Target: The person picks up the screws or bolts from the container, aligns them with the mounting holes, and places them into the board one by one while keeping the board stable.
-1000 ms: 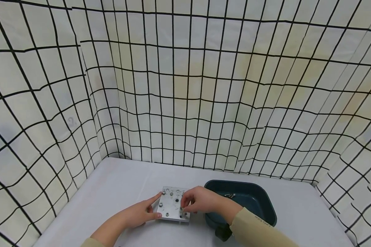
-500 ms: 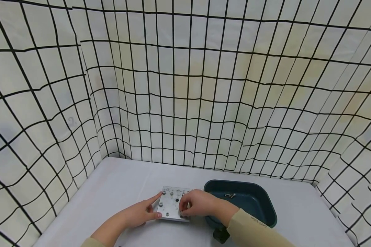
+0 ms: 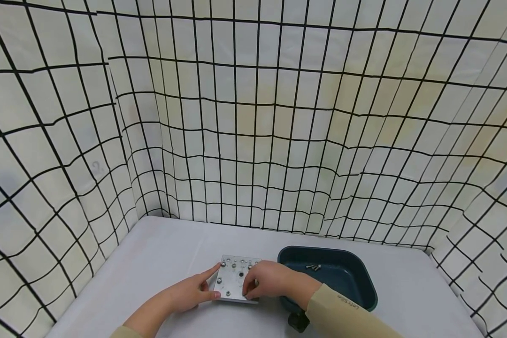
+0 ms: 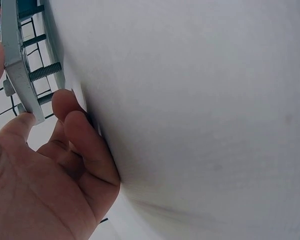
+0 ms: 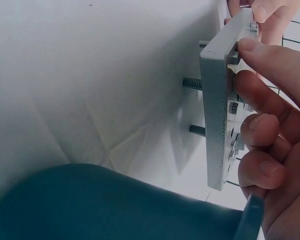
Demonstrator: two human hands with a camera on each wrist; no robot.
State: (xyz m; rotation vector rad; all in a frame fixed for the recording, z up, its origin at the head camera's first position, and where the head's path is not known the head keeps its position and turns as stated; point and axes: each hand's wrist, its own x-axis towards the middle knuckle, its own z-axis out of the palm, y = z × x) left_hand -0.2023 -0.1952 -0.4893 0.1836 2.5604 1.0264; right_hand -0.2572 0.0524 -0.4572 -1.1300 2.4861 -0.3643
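A silvery metal plate [image 3: 235, 283] with several bolts set in its holes lies near the front of the table. Their threaded ends stick out below it in both wrist views. My left hand [image 3: 188, 293] holds the plate's left side, its index finger reaching to the far corner and its thumb on the near one. Other left fingers curl low beside the plate's underside. My right hand [image 3: 272, 280] is at the plate's near right corner, thumb and index finger pinching a bolt [image 5: 233, 57] that sits in the plate. In the head view the fingers hide that bolt.
A dark teal tray [image 3: 365, 277] stands right of the plate, partly behind my right forearm. A few loose bolts [image 3: 313, 267] lie in it. White cloth walls [image 3: 253, 188] with a black grid rise behind the white tabletop [image 3: 181, 249].
My right fingers have come down toward the plate. The bolt that stood up under them a second ago is now lower and hidden. The left hand stays in place.
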